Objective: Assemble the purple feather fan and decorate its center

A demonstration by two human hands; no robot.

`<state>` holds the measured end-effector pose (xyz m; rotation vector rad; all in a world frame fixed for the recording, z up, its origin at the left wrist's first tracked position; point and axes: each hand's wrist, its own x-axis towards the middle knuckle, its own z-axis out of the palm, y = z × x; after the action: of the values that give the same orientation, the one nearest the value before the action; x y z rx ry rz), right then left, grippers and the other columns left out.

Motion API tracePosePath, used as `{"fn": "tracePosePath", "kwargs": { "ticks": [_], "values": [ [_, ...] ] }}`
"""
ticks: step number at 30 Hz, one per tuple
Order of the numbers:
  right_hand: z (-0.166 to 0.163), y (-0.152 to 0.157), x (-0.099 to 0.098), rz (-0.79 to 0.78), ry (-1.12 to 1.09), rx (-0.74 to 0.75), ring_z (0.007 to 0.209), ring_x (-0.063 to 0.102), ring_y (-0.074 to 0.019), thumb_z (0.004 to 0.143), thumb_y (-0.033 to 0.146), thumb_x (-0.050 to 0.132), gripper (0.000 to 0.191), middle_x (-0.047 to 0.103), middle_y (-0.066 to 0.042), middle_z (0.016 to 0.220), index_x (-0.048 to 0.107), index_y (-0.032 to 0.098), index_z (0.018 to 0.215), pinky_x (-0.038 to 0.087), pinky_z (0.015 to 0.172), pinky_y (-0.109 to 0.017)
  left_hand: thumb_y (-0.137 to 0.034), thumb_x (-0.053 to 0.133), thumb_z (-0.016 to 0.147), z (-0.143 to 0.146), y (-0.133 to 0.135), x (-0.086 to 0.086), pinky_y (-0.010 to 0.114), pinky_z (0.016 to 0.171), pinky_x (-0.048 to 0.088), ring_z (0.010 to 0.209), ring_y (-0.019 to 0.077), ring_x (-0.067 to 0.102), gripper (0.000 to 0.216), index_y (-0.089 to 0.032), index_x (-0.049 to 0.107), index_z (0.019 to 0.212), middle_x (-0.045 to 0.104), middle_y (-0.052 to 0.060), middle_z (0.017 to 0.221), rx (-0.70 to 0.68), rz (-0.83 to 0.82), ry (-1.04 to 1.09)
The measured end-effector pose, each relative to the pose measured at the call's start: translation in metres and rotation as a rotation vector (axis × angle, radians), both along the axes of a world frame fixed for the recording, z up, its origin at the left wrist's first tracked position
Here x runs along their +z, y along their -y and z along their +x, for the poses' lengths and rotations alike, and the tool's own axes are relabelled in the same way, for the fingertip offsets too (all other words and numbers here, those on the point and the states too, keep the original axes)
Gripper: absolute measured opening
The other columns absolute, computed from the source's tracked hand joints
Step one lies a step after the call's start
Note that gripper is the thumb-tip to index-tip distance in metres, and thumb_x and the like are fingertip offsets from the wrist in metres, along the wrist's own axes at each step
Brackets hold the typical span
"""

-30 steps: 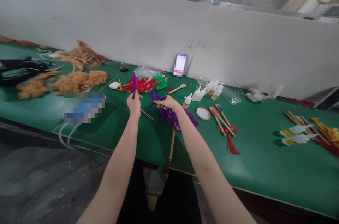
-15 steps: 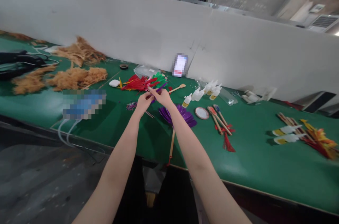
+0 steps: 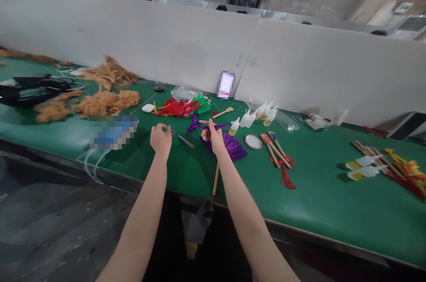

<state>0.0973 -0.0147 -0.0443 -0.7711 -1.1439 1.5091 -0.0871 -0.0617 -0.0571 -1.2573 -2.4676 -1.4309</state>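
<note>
My right hand (image 3: 213, 136) has its fingers closed on a purple strip (image 3: 218, 127), just above the purple feather-like fan (image 3: 234, 148) with a wooden handle (image 3: 216, 180). To the left, my left hand (image 3: 160, 140) is pinched over the small beads or sequins (image 3: 172, 132); whatever lies between its fingertips is too small to make out. Between the hands are a loose purple piece (image 3: 193, 124) and a pair of tweezers (image 3: 186, 141) on the green table (image 3: 186, 171). Red strips (image 3: 175, 107) and green strips (image 3: 203, 103) lie behind them.
Several glue bottles (image 3: 244, 119) and a small round dish (image 3: 253, 141) stand to the right, near carved wooden sticks (image 3: 276, 151) with a red tassel. A phone (image 3: 226, 84) leans on the white partition (image 3: 186, 37). Brown fibre (image 3: 103, 103) lies at the left.
My hands were together over the purple strip and have come apart. The left hand has moved left and down to the beads; the right has moved slightly right with the strip.
</note>
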Motion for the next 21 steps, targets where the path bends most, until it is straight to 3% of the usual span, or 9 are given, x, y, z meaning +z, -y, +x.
{"fn": "tracePosePath", "kwargs": {
  "ticks": [3,5,8,10,13,15,21],
  "values": [
    [0.0,0.004,-0.003,0.028,-0.015,0.026,0.036,0.046,-0.0065,0.079,0.066,0.051,0.053,0.055,0.006,0.046,0.061,0.017,0.096,0.033,0.037,-0.018,-0.028,0.054,0.084,0.004,-0.001,-0.001,0.029,0.056,0.028,0.07,0.0225,0.052,0.012,-0.021,0.058,0.093,0.054,0.006,0.077,0.028,0.034,-0.003],
    [-0.001,0.006,-0.003,0.047,-0.011,0.041,0.036,0.047,-0.0066,0.079,0.065,0.051,0.052,0.057,0.006,0.047,0.06,0.017,0.096,0.034,0.037,-0.018,-0.032,0.044,0.09,0.009,-0.002,-0.001,0.03,0.06,0.033,0.072,0.0224,0.053,0.019,-0.02,0.059,0.086,0.054,0.006,0.072,-0.022,0.07,-0.019],
    [-0.002,0.009,-0.003,0.064,0.003,0.056,0.036,0.048,-0.0064,0.079,0.065,0.049,0.053,0.059,0.005,0.049,0.06,0.017,0.097,0.035,0.037,-0.018,-0.036,0.036,0.094,0.021,-0.003,-0.001,0.031,0.071,0.039,0.08,0.0218,0.056,0.034,-0.02,0.06,0.075,0.059,0.007,0.074,-0.204,0.115,-0.053],
    [-0.004,0.01,-0.003,0.068,0.012,0.051,0.036,0.048,-0.0063,0.08,0.065,0.049,0.053,0.058,0.005,0.049,0.06,0.017,0.097,0.035,0.037,-0.018,-0.038,0.038,0.093,0.031,-0.003,-0.001,0.03,0.074,0.041,0.085,0.0214,0.058,0.032,-0.019,0.062,0.082,0.063,0.007,0.081,-0.342,0.133,-0.06],
    [-0.007,0.011,-0.004,0.069,0.021,0.04,0.035,0.046,-0.0064,0.079,0.066,0.049,0.054,0.055,0.006,0.049,0.061,0.016,0.098,0.034,0.035,-0.019,-0.042,0.049,0.088,0.047,-0.003,-0.002,0.028,0.068,0.043,0.08,0.0187,0.059,0.027,-0.02,0.063,0.09,0.066,0.006,0.088,-0.516,0.138,-0.034],
    [-0.009,0.012,-0.003,0.072,0.022,0.041,0.033,0.042,-0.0059,0.08,0.065,0.048,0.053,0.052,0.007,0.047,0.061,0.016,0.097,0.031,0.034,-0.019,-0.043,0.055,0.084,0.055,-0.003,-0.001,0.026,0.064,0.043,0.071,0.0159,0.059,0.025,-0.02,0.063,0.083,0.066,0.004,0.083,-0.586,0.137,0.002],
    [-0.01,0.018,0.002,0.1,0.025,0.057,0.031,0.031,-0.0043,0.081,0.064,0.049,0.053,0.041,0.009,0.039,0.064,0.014,0.093,0.02,0.033,-0.02,-0.043,0.056,0.082,0.06,-0.002,0.003,0.024,0.051,0.036,0.05,0.011,0.046,0.029,-0.019,0.054,0.065,0.049,-0.004,0.054,-0.605,0.129,0.113]
  ]
}}
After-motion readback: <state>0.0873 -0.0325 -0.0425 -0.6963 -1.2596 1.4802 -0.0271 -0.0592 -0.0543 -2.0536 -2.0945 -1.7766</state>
